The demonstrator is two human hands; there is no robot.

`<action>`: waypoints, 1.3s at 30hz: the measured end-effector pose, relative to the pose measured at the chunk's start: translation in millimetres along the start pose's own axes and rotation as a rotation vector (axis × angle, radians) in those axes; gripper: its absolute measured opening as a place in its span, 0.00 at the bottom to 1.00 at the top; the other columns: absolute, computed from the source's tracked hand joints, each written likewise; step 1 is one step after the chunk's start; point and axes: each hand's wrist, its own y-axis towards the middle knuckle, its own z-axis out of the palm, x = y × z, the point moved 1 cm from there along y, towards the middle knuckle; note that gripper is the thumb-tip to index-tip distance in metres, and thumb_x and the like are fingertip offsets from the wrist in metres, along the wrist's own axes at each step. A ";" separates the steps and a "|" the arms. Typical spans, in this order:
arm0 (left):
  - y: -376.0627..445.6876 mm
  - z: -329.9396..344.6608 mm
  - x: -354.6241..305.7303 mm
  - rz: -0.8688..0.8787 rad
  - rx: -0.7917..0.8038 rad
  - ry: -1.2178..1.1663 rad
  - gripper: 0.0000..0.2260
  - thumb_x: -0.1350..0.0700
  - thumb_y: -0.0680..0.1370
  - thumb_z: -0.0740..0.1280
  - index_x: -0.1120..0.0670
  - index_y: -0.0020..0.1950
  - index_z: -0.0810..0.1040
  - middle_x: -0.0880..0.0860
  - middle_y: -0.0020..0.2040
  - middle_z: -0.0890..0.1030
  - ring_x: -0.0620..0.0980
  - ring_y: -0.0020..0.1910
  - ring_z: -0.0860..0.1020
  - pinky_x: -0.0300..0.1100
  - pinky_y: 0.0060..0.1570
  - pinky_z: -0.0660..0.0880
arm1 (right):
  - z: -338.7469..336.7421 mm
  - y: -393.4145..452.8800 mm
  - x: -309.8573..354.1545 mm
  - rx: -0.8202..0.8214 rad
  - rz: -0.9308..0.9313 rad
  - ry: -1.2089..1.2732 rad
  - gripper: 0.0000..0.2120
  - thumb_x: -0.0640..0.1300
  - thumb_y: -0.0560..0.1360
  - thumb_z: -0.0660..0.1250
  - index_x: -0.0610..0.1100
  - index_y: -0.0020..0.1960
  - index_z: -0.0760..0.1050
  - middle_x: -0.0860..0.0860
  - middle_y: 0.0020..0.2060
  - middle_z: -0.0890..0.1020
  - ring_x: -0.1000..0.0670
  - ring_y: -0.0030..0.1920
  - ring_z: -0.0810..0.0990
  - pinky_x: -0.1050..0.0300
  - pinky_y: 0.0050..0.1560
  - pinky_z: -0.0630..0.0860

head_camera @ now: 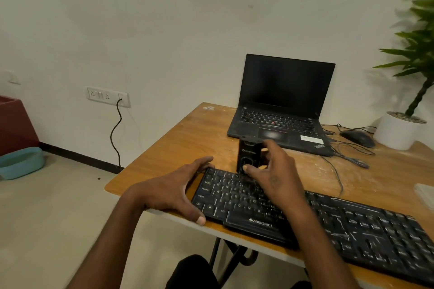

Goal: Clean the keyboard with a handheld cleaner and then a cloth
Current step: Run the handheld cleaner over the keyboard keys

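Bracing keyboard (305, 216) on scuffed wooden desk (164, 148), left hand (171, 192) spread, right hand (277, 176) gripping cleaner (247, 155)

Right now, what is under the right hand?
The keyboard's left-centre letter keys lie under the right hand, partly hidden by it. Its fingers grip the upright black handheld cleaner at the keyboard's far edge.

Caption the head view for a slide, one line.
Right hand holds the handheld cleaner at the keyboard's far edge while the left hand steadies its left end.
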 end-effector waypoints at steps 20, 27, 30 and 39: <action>-0.6 0.1 -1.5 -0.022 0.017 -0.032 0.63 0.51 0.67 0.86 0.30 0.82 0.39 0.32 0.75 0.61 0.38 0.76 0.65 0.39 0.75 0.68 | -20.4 -3.4 0.7 0.047 -0.011 -0.037 0.29 0.42 0.73 0.76 0.53 0.70 0.70 0.65 0.48 0.74 0.56 0.44 0.82 0.66 0.37 0.72; -0.3 -0.9 -3.2 -0.036 0.023 -0.007 0.62 0.50 0.67 0.86 0.28 0.81 0.40 0.37 0.78 0.59 0.39 0.74 0.66 0.34 0.69 0.71 | 2.3 -7.6 5.1 0.114 -0.065 0.046 0.27 0.42 0.75 0.74 0.55 0.70 0.68 0.58 0.52 0.80 0.55 0.40 0.84 0.62 0.37 0.78; -0.4 -0.8 -6.2 -0.032 0.027 -0.005 0.62 0.51 0.68 0.86 0.30 0.82 0.40 0.37 0.79 0.60 0.40 0.76 0.66 0.35 0.70 0.70 | -10.4 -10.5 -2.9 0.109 0.027 0.038 0.27 0.38 0.76 0.72 0.50 0.70 0.67 0.56 0.52 0.80 0.55 0.41 0.84 0.63 0.35 0.77; 1.4 -0.3 -0.8 -0.026 0.032 -0.031 0.62 0.52 0.67 0.86 0.28 0.81 0.42 0.38 0.80 0.60 0.40 0.76 0.67 0.37 0.72 0.71 | -15.4 -18.7 -7.6 -0.024 0.082 -0.069 0.22 0.36 0.76 0.71 0.47 0.65 0.65 0.54 0.46 0.78 0.61 0.40 0.73 0.71 0.31 0.66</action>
